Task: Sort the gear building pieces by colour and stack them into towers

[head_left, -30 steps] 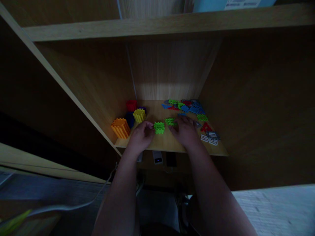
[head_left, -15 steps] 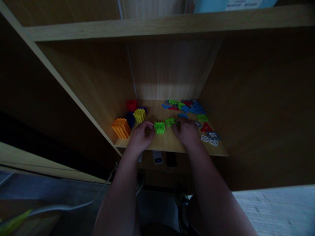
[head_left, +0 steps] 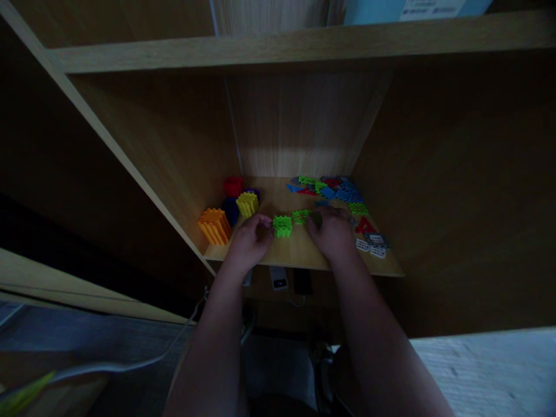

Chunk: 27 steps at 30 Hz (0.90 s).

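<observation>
A small bright green block of interlocking plastic tiles (head_left: 282,226) sits on the wooden shelf board. At its left side is my left hand (head_left: 252,238), thumb and fingers curled in and closed on the block's edge. Just right of the block, a flat green interlocking tile (head_left: 300,216) shows beyond the fingertips of my right hand (head_left: 333,233). That hand is bent over, its thumb and fingers closed on the tile's right end, which is partly hidden. A narrow gap separates block and tile.
Left on the board stand an orange block (head_left: 214,226), a yellow one (head_left: 247,204), a red one (head_left: 233,186) and a dark blue one (head_left: 231,209). Mixed loose tiles (head_left: 332,190) lie back right, with white window pieces (head_left: 377,251) in front. A power bank (head_left: 278,279) sits below.
My right hand has shifted slightly, and the flat green tile has turned a little with it. The left hand and the green block look the same; the view has moved very slightly.
</observation>
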Tool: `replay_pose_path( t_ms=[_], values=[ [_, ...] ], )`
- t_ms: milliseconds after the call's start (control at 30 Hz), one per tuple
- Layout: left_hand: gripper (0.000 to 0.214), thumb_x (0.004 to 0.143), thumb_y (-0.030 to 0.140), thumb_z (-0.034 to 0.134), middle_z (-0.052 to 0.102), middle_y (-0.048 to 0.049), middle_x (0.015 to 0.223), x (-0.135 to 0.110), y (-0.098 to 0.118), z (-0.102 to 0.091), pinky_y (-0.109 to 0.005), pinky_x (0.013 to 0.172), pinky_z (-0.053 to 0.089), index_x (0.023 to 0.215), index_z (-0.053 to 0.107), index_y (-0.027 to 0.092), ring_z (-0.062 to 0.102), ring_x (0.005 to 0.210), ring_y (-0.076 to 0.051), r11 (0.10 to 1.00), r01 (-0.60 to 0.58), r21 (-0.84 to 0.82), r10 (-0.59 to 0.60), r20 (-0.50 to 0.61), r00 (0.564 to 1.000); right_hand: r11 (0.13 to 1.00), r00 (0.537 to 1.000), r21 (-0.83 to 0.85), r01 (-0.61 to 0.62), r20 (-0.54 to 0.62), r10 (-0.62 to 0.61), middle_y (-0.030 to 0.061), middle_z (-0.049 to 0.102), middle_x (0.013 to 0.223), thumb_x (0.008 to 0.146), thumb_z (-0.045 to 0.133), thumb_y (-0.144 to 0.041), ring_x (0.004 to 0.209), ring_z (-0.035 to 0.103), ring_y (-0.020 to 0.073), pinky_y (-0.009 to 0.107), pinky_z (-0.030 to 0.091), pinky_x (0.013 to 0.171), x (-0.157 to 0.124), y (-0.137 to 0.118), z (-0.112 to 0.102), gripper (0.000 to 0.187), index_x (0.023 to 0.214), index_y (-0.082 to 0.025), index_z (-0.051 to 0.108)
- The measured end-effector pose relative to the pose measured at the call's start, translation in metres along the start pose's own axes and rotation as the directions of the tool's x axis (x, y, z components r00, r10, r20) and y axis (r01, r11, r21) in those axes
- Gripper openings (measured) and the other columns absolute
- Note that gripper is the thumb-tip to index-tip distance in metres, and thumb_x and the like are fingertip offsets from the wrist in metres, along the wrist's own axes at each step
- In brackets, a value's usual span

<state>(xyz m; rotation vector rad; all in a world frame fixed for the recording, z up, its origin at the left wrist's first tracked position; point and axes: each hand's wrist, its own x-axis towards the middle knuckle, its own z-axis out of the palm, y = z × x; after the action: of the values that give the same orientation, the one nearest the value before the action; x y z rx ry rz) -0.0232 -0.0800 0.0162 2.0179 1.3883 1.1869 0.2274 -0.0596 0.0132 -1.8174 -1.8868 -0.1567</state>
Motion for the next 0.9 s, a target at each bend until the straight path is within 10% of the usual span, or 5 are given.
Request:
replay_pose_path(
  t_ms=[500, 900],
  values=[
    [0.014, 0.097, 0.024, 0.067, 0.079, -0.0056, 0.114, 0.0, 0.0, 0.0, -0.043, 0.102, 0.059, 0.111, 0.067, 0.025, 0.075, 0.11, -0.025, 1.0, 0.005, 0.001, -0.005, -0.007, 1.0, 0.998, 0.996, -0.054, -0.035, 0.081, 0.039, 0.0172, 0.079, 0.129, 0.111, 0.051, -0.03, 0.12, 0.069, 0.0344, 0.046, 0.05, 0.103, 0.003, 0.0, -0.004, 0.035, 0.127, -0.019, 0.079],
    [0.014, 0.097, 0.024, 0.068, 0.079, -0.0058, 0.114, 0.0, 0.0, 0.0, -0.043, 0.102, 0.06, 0.111, 0.068, 0.024, 0.076, 0.11, -0.025, 1.0, 0.007, 0.004, -0.007, -0.008, 1.0, 0.964, 0.96, 0.259, -0.052, -0.252, 0.12, 0.0194, 0.079, 0.126, 0.112, 0.04, -0.028, 0.119, 0.071, 0.0339, 0.047, 0.054, 0.107, -0.001, 0.0, -0.016, 0.041, 0.126, -0.016, 0.077]
  ],
)
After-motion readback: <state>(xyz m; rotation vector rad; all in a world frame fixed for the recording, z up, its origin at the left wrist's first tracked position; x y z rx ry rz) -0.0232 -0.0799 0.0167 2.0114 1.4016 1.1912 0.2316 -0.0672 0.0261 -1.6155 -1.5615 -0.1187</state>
